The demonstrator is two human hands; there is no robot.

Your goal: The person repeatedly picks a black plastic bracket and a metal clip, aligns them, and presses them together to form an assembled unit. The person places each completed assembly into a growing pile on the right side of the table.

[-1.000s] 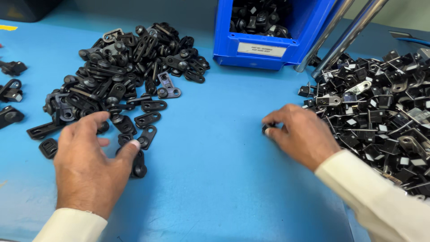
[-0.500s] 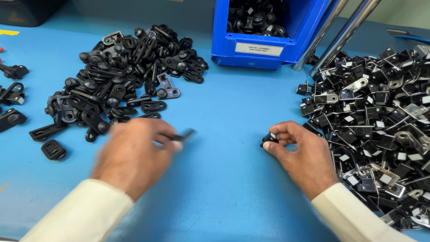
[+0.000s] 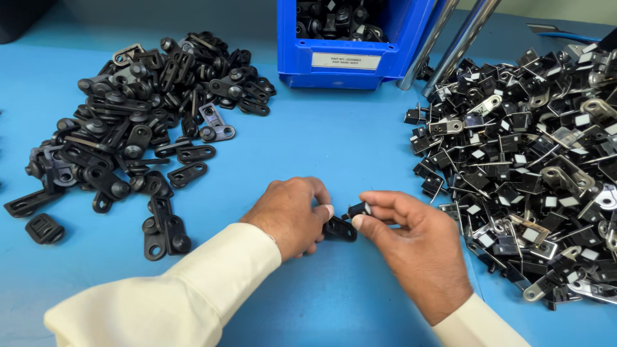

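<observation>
The 2 hands meet low at the middle of the blue tabletop (image 3: 308, 148). The left hand (image 3: 289, 215) pinches a flat black link plate (image 3: 339, 229) between thumb and fingertips, its grip pressed together on the plate's near end. The plate's long axis runs roughly left to right, its free end pointing toward the right hand (image 3: 411, 247). That hand's grip is closed on a small black clip piece (image 3: 360, 209), held between thumb and forefinger just above and beside the plate's free end; whether the 2 parts actually touch cannot be told. The clip lies to the right of the plate and a little higher, so the hands sit about equally near the meeting point.

The tabletop is smooth and flat, with open space around the hands. A heap of black link plates (image 3: 128, 122) lies well apart to the left, a heap of black and metal clip parts (image 3: 540, 160) near on the right, and a blue bin (image 3: 350, 45) stands behind, beside 2 slanted metal tubes (image 3: 463, 38).
</observation>
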